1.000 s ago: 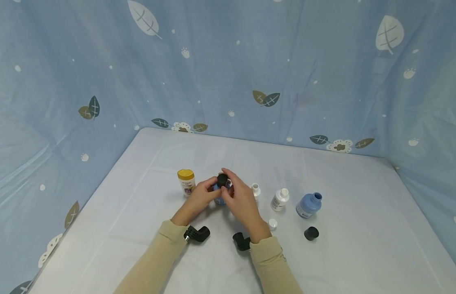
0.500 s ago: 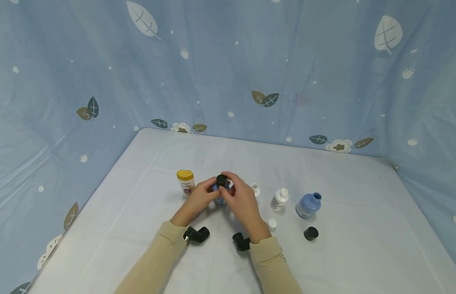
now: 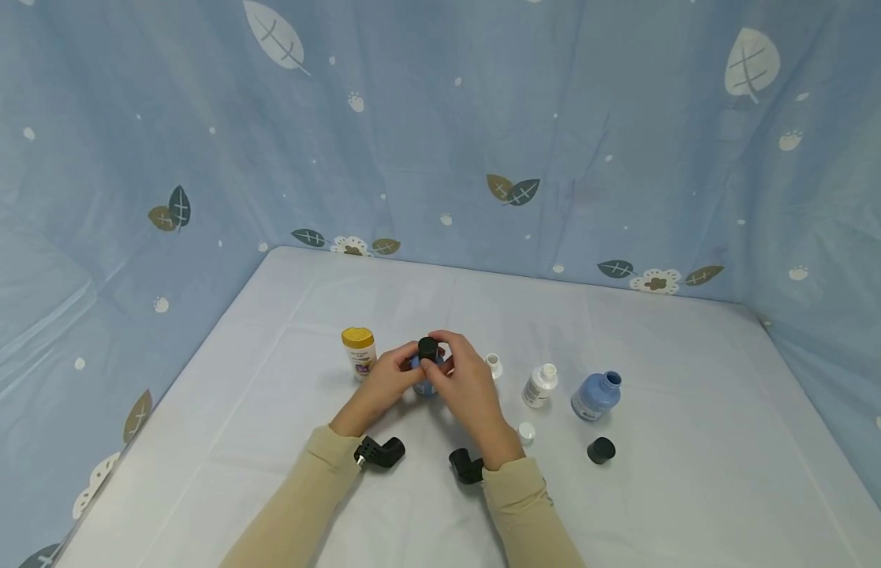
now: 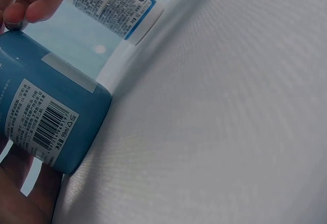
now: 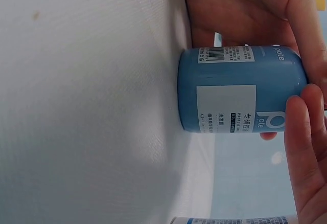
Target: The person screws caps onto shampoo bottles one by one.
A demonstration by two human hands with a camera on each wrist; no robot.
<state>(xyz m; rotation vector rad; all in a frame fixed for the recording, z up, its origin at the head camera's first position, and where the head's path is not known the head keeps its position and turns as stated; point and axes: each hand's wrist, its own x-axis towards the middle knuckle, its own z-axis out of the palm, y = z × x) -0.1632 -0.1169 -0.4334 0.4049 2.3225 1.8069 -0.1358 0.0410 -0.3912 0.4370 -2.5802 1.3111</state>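
A small blue bottle [image 3: 425, 388] stands upright on the white-covered table, and its printed labels fill much of both wrist views. My left hand [image 3: 387, 380] grips the bottle's body from the left. At its neck sits a black cap [image 3: 428, 348], pinched between the thumb and fingers of my right hand [image 3: 472, 388]. Lower fingers of the right hand lie close by the bottle's shoulder in the right wrist view. Whether the cap is fully seated cannot be seen, since fingers cover the neck.
Left of the hands is a yellow-capped white bottle [image 3: 359, 353]. To the right stand two uncapped white bottles, one [image 3: 539, 386] fully visible, and an uncapped blue bottle [image 3: 596, 397]. A white cap [image 3: 526, 433] and a black cap [image 3: 601, 450] lie nearer.
My right index finger and thumb have shifted slightly around the black cap, which now shows more of its side. The left hand and the bottle stay in place.
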